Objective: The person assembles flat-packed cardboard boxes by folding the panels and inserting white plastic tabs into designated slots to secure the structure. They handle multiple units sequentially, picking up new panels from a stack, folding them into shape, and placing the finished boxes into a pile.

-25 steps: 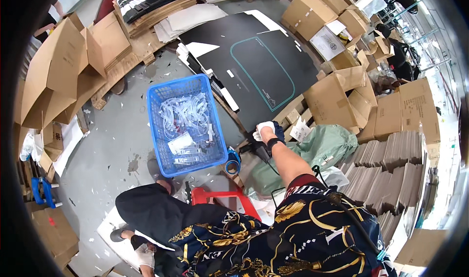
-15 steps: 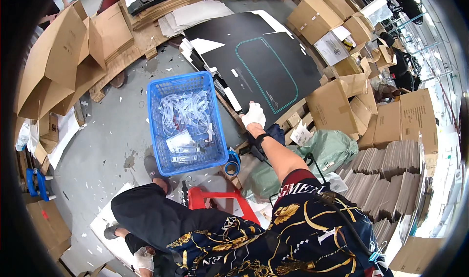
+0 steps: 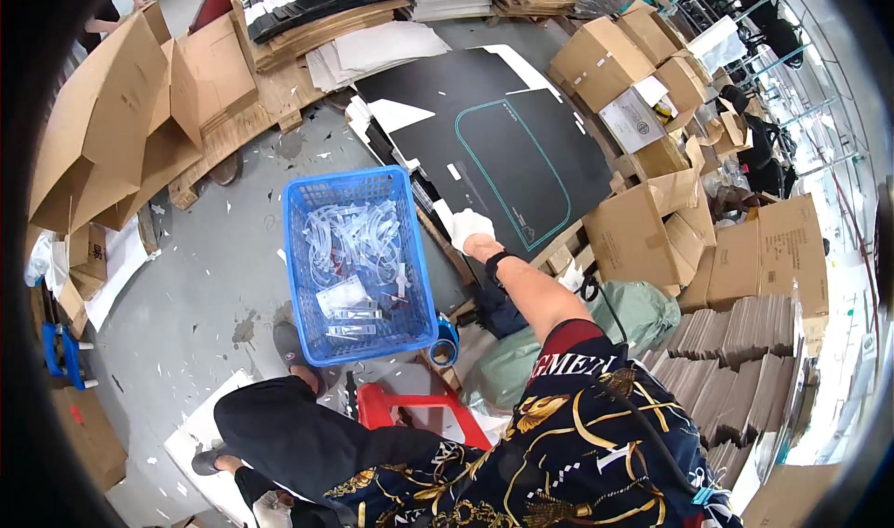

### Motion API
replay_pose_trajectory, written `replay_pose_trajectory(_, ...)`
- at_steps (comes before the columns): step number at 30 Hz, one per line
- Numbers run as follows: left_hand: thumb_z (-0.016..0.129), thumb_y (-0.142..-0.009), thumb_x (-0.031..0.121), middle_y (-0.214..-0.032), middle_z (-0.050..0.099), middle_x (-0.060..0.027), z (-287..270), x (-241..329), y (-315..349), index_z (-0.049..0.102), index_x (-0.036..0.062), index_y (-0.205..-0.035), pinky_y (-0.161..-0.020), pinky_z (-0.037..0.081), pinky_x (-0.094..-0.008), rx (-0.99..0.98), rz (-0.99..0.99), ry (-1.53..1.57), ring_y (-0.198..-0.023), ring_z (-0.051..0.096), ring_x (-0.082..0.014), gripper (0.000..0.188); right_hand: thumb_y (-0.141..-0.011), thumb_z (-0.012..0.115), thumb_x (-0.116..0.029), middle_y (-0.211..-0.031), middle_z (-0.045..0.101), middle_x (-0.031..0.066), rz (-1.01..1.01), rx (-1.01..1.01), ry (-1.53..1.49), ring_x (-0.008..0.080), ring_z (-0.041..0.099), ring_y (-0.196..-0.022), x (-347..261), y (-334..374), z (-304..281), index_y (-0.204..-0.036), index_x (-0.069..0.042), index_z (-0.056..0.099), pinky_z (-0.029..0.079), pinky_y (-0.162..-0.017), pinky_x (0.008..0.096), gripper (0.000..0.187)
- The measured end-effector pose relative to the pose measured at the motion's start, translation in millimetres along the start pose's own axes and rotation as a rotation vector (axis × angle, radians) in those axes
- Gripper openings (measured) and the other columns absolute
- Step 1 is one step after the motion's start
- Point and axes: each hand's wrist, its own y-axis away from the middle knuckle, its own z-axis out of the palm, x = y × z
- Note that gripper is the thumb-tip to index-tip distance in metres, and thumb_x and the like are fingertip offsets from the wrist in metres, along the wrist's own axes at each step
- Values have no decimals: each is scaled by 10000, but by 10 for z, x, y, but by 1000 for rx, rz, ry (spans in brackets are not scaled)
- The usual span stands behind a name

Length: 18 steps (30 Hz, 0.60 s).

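- From my remote seat I had the right hand (image 3: 472, 230), white-gloved, at the near-left edge of the black sheet (image 3: 428, 142) — fingers looked curled in; couldn't tell whether they were clamped on it.
- Black sheet lay flat ahead, right of the blue basket (image 3: 372, 350), printed with a teal outline (image 3: 563, 188) plus small lettering along it.
- Left hand (image 3: 273, 509) sat low by the dark trousers (image 3: 289, 435), partly cut off; I couldn't tell how its fingers stood.
- Blue basket held clear tubing (image 3: 358, 239).
- Writing I spotted: big white letters on the patterned shirt (image 3: 596, 426)'s sleeve, dark print on the right-hand carton (image 3: 792, 239), a round mark on the white box (image 3: 631, 126).
- Just beside the basket — a blue ring (image 3: 447, 344); red stool (image 3: 374, 407) below.
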Motion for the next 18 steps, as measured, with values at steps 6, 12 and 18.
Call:
replay_pose_trajectory(6,638,-885,-35,-724,678,-44,-13,190,-68,691,-58,-879,-635,499,-259,54,0,127,-643,604,-109,59,-851,598,-172,-975,738,209,90,19,-23,373,728,-922,153,56,-44,-954,-36,772,577,-821,442,243)
replay_pose_trajectory(12,648,-910,4,-713,670,-35,3,-61,-77,698,-46,-873,-625,489,-249,42,25,173,-640,599,-105,81,-818,580,-162,-908,731,191,36,170,18,383,717,-890,245,227,-309,-905,-59,765,566,-787,470,229)
replay_pose_trajectory(18,662,-916,30,-697,655,-26,108,-149,-166,695,-45,-862,-624,488,-245,22,25,307,-633,593,-103,98,-842,601,-224,-904,731,194,-49,78,-52,362,723,-878,-51,819,-108,-938,-68,760,572,-784,458,242)
